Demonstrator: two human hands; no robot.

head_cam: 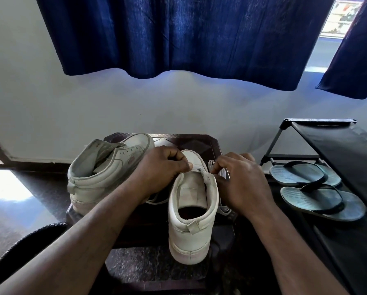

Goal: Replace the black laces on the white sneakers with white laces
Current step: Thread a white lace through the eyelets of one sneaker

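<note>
Heel-first toward me stands the near sneaker (191, 222) on the dark stool (201, 141), its toe pointing to twelve o'clock. My left hand (159, 169) curls in from ten o'clock, thumb and forefinger pinching the top edge of its tongue. My right hand (242, 184), fingers bent close together, pinches the white lace (221, 173) by the eyelets at two o'clock. The second sneaker (106, 173) sits at ten o'clock behind my left wrist.

Two sneakers share a small table (210, 143), shoe rack (337, 145) to its right.
The near sneaker (189, 237) stands between left hand (159, 167) and right hand (242, 179); the second sneaker (97, 177) lies behind-left, laces (223, 173) just right, flip-flops (299, 173) on the rack's shelf.
</note>
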